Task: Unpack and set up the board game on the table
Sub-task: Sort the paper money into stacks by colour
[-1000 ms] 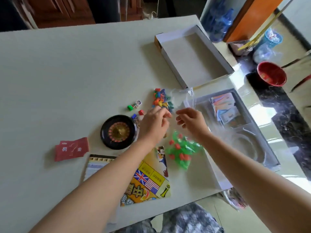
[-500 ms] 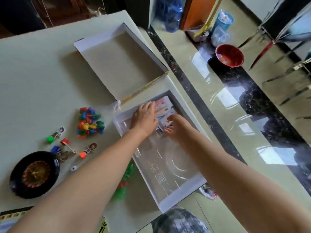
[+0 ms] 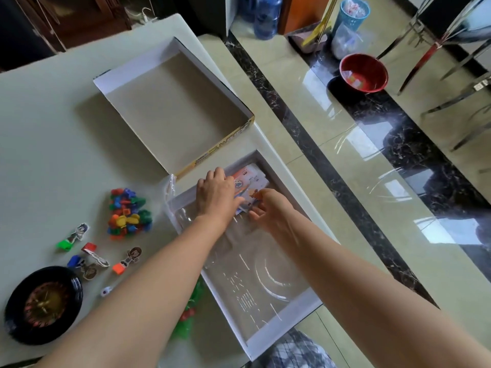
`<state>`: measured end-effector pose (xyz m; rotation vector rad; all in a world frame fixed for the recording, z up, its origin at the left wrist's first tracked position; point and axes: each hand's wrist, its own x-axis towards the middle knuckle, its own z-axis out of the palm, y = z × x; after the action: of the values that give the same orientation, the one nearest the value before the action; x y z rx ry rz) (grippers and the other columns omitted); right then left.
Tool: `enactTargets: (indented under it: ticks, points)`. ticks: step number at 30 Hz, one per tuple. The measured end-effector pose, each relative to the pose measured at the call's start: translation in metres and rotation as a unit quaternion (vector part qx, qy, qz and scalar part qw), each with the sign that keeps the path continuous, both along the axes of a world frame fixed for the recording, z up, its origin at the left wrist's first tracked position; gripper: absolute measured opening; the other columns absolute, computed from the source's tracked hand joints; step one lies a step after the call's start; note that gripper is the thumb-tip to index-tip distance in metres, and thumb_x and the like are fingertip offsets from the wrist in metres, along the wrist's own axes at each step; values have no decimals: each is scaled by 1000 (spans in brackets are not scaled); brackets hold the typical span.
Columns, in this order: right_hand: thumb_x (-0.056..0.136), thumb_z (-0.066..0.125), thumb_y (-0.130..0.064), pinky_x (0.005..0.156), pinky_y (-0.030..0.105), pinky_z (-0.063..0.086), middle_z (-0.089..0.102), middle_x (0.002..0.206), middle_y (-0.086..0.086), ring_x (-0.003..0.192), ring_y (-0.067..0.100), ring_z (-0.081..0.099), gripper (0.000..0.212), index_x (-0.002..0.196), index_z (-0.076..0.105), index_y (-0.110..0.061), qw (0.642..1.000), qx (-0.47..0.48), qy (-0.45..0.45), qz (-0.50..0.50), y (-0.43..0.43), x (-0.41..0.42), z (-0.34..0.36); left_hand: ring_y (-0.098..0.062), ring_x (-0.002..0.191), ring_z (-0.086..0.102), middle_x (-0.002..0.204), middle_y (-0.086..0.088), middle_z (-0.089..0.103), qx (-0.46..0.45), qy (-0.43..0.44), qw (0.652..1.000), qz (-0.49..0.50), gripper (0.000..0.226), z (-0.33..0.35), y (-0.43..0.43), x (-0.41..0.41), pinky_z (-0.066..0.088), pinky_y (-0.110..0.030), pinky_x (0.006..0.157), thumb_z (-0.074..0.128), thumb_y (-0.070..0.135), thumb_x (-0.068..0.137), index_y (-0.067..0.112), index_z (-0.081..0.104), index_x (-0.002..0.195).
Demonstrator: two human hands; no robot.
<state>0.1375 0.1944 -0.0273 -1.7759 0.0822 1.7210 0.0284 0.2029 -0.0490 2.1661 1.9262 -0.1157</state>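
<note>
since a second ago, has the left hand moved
Yes. The left hand has gone right, from beside the pile of coloured pieces across to the card stack in the box tray.

Both arms at full forward reach, hands nearly meeting.

I record the left hand [image 3: 216, 193] palm down with a straight wrist. Its fingers point forward, only slightly bent, and the thumb angles toward the other hand. The right hand [image 3: 271, 211] sits just beside it, turned inward with fingers curled, thumb and forefinger pinching the near edge of the card stack [image 3: 252, 179]. Both forearms are bare and converge from the lower edge of view.
</note>
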Motion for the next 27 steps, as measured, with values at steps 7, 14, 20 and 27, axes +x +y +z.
enactTargets:
  ticks: [7, 14, 20, 27]
  points:
    - [91, 40, 2, 99, 36, 43, 60, 96, 12, 89, 21, 57, 19, 96, 57, -5, 1000, 6, 5, 6, -4, 4, -1, -25, 110, 46, 115, -8, 60, 14, -62, 997, 53, 32, -5, 6, -11, 40, -32, 93, 66, 32, 88, 14, 64, 114]
    - [87, 44, -1, 57, 22, 43, 65, 99, 8, 70, 11, 57, 21, 103, 56, -7, 999, 11, -45, 16, -4, -7, -8, -25, 109, 49, 115, -9, 60, 4, -45, 998, 41, 28, -5, 6, -10, 41, -33, 93, 58, 27, 94, 12, 67, 117]
    - [83, 50, -3, 56, 22, 44, 66, 107, 15, 83, 24, 66, 35, 118, 54, -3, 1000, 19, -22, -7, 2, -17, -8, -25, 110, 47, 116, -9, 59, -15, -38, 999, 33, 28, -2, 5, -10, 39, -34, 95, 54, 26, 96, 13, 66, 119]
    - [89, 49, -2, 35, 16, 34, 49, 59, 7, 43, 13, 47, 15, 75, 51, -8, 998, 34, 37, -28, 6, -19, 6, -29, 112, 43, 120, -13, 54, -53, 12, 998, -30, 40, 2, 5, -11, 38, -39, 91, 35, 29, 97, 8, 62, 118]
